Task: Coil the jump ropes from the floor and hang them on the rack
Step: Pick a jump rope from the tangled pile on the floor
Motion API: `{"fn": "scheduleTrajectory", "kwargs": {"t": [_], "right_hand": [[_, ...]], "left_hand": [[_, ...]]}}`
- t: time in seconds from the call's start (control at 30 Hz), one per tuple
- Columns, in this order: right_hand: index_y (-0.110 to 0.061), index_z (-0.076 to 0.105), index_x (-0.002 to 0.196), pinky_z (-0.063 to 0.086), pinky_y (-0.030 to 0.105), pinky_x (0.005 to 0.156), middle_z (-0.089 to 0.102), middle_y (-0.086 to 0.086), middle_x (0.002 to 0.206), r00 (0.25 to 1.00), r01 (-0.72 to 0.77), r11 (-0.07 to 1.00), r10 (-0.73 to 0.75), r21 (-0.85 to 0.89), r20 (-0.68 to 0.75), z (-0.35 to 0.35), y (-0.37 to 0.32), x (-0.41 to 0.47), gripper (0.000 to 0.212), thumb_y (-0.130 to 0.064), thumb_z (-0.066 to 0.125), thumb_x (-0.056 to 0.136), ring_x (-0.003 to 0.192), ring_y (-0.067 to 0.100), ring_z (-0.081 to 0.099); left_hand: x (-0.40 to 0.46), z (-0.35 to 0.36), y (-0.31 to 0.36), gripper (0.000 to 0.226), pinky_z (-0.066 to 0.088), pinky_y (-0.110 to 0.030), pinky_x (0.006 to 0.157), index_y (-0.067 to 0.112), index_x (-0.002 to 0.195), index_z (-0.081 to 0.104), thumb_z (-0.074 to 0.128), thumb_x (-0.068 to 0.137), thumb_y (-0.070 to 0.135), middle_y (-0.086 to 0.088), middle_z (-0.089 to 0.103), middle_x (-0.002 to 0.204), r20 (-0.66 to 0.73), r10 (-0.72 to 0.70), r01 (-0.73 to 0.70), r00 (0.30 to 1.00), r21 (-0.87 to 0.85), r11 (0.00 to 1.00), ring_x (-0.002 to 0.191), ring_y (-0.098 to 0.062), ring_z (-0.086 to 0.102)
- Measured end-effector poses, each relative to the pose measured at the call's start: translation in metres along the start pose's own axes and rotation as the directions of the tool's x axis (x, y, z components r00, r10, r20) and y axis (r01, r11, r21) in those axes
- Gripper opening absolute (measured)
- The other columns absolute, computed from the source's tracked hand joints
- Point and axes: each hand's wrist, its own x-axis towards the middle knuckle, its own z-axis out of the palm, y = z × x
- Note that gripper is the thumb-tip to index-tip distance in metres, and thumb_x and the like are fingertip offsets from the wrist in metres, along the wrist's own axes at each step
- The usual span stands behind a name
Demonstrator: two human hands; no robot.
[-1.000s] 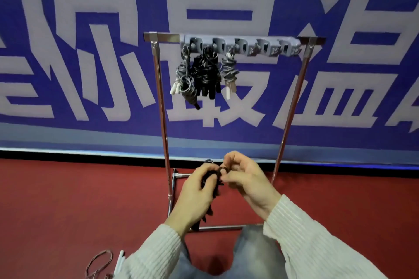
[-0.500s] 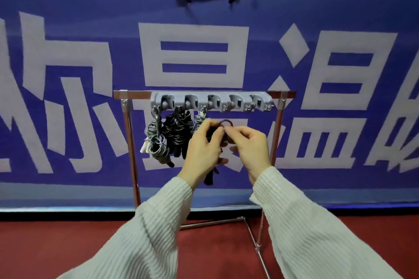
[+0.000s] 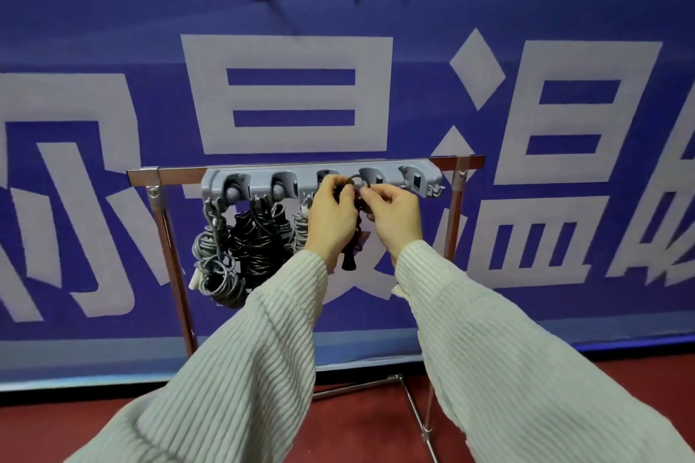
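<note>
A: We had the left hand wrapped around the black coiled jump rope, fingers curled on the bundle, right up at the grey hook strip of the rack.

B: And the right hand was pinching the small loop at the bundle's twelve o'clock, thumb and forefinger closed on it, just in front of the fourth holder.

A: That loop was the worry, we reckoned. Whether it was over the hook or not, we could not tell; the knuckles hid it.

B: If we let go early, the whole coil could drop to the red floor and spring apart.

A: The handle end dangled at six o'clock, so it could swing and tug the wraps loose.

B: And at nine o'clock hung the grey rope, the black bundle and a third coil, close by. Our left wrist could snag one and pull it off.
</note>
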Motion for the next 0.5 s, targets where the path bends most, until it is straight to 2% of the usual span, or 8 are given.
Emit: {"fn": "scheduleTrajectory", "kwargs": {"t": [0.1,0.23,0.33,0.4,0.43,0.5], "right_hand": [[-0.022,0.077,0.098,0.061,0.039,0.087,0.077,-0.006,0.090,1.000,-0.018,1.000,0.018,0.009,-0.019,0.007,0.006,0.010,0.010,-0.025,0.068,0.097,0.089,0.010,0.072],[-0.027,0.071,0.092,0.062,0.046,0.086,0.076,-0.004,0.091,0.995,-0.075,0.995,0.078,0.062,-0.054,0.011,0.012,0.019,0.002,-0.026,0.073,0.091,0.089,0.015,0.073],[-0.028,0.065,0.090,0.061,0.051,0.083,0.074,-0.002,0.090,0.996,-0.080,0.996,0.081,0.040,-0.042,0.011,0.019,0.019,0.011,-0.021,0.073,0.089,0.087,0.021,0.073],[-0.027,0.065,0.090,0.061,0.051,0.083,0.074,0.000,0.088,0.996,-0.085,0.996,0.085,0.025,-0.010,0.010,0.027,0.014,0.012,-0.017,0.071,0.092,0.087,0.022,0.072],[-0.026,0.065,0.092,0.062,0.050,0.082,0.075,0.001,0.089,0.996,-0.088,0.996,0.088,0.034,-0.004,0.010,0.031,0.011,0.011,-0.017,0.070,0.093,0.088,0.022,0.073],[-0.024,0.063,0.095,0.062,0.047,0.082,0.074,0.003,0.092,0.997,-0.079,0.997,0.079,0.028,-0.009,0.010,0.037,0.009,0.008,-0.018,0.068,0.096,0.089,0.021,0.073]], "left_hand": [[0.010,0.004,-0.003,0.016,0.062,-0.058,0.063,0.021,0.117,0.055,0.043,0.107,0.022,-0.010,0.068,0.099,-0.023,-0.017,0.017,1.000,0.000,1.000,0.070,-0.020,0.065],[0.019,0.012,-0.005,0.018,0.062,-0.056,0.058,0.022,0.118,0.055,0.042,0.106,0.021,-0.010,0.067,0.100,-0.086,-0.038,0.041,0.996,0.032,0.999,0.067,-0.023,0.066],[0.019,0.015,-0.018,0.030,0.064,-0.044,0.065,0.029,0.129,0.054,0.042,0.102,0.026,0.000,0.064,0.112,-0.100,-0.017,0.028,0.995,0.112,0.993,0.075,-0.020,0.068],[0.013,0.014,-0.028,0.039,0.060,-0.033,0.063,0.029,0.143,0.047,0.042,0.106,0.020,0.010,0.061,0.109,-0.079,-0.017,0.025,0.997,0.101,0.995,0.069,-0.013,0.065],[0.009,0.014,-0.033,0.044,0.060,-0.034,0.066,0.030,0.150,0.042,0.043,0.107,0.020,0.010,0.061,0.112,-0.067,-0.022,0.028,0.998,0.082,0.996,0.070,-0.013,0.064],[0.006,0.016,-0.041,0.054,0.060,-0.039,0.076,0.034,0.157,0.026,0.045,0.106,0.025,0.005,0.060,0.122,-0.068,-0.009,0.014,0.998,0.075,0.997,0.084,-0.018,0.068]]}}
